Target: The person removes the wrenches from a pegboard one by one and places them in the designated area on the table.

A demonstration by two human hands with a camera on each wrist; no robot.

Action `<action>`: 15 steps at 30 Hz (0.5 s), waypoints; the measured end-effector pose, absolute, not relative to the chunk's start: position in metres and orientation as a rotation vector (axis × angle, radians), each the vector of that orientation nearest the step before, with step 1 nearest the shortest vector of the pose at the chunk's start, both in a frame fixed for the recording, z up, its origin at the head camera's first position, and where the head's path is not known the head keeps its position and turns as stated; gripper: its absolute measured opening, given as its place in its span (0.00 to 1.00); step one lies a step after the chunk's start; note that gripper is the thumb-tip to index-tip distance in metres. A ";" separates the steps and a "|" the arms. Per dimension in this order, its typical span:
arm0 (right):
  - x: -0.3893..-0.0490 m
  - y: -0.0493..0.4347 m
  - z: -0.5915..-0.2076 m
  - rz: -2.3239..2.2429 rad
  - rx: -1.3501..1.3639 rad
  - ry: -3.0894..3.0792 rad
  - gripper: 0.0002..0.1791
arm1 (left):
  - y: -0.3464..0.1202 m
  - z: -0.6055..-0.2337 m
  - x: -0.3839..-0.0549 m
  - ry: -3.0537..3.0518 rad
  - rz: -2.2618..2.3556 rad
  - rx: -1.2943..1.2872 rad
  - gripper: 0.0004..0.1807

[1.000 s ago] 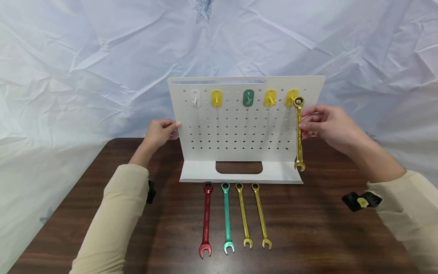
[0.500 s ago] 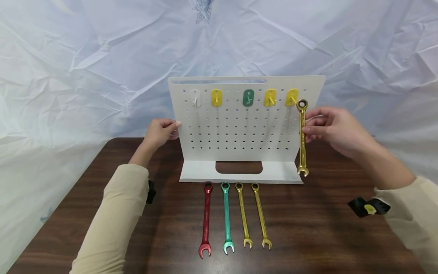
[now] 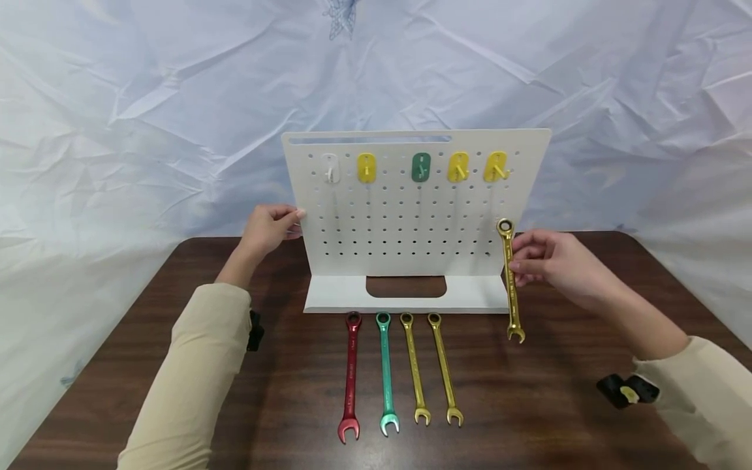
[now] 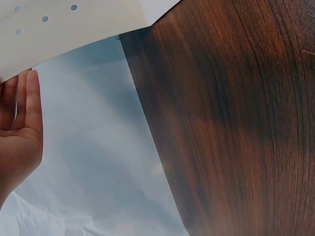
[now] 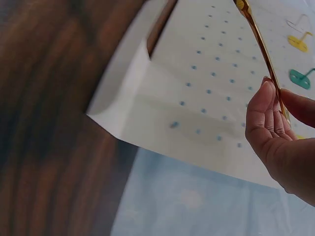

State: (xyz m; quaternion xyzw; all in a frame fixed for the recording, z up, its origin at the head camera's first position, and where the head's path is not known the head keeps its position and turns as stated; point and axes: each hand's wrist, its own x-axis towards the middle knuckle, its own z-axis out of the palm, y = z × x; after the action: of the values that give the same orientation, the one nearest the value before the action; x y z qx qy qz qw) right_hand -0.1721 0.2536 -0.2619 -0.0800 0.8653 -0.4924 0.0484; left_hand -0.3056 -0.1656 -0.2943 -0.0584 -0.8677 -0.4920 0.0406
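Observation:
A white pegboard stand [image 3: 405, 264] stands upright on the table. My left hand [image 3: 266, 228] pinches its left edge, thumb in front and fingers behind. In the left wrist view those fingers [image 4: 32, 105] lie behind the board's edge. Between the thumb and fingers of my right hand [image 3: 555, 264] is a gold combination wrench [image 3: 510, 287], held by its shank in front of the board's lower right edge. Its ring end is up and its jaw end hangs down. The yellow hook [image 3: 496, 167] at the far right of the board is bare, above the wrench.
In front of the stand lie a red wrench [image 3: 350, 382], a green wrench [image 3: 386, 378] and two gold ones, side by side. More hooks, among them a green hook [image 3: 420, 168], line the board's top. A pale cloth [image 3: 147, 117] hangs behind the table.
My right hand has drawn the gold wrench away from the far-right yellow hook and lowered it toward the table. The left hand has stayed on the board's edge; the head view has shifted slightly.

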 end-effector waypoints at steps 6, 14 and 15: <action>-0.164 0.248 -0.282 -1.554 -0.247 2.522 0.14 | -0.165 -0.288 -0.298 -2.676 -1.509 -0.171 0.21; -0.155 0.239 -0.319 -1.626 -0.256 2.267 0.13 | -0.165 -0.290 -0.300 -2.643 -1.515 -0.204 0.20; -0.154 0.238 -0.323 -1.636 -0.250 2.234 0.13 | -0.165 -0.290 -0.300 -2.643 -1.514 -0.206 0.20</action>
State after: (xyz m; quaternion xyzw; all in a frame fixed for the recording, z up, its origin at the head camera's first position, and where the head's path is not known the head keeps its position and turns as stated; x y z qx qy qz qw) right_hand -0.1540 0.2379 -0.3228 -0.0885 0.7905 -0.5788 0.1795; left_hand -0.2998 -0.1651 -0.2902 -0.0674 -0.8649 -0.4955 0.0443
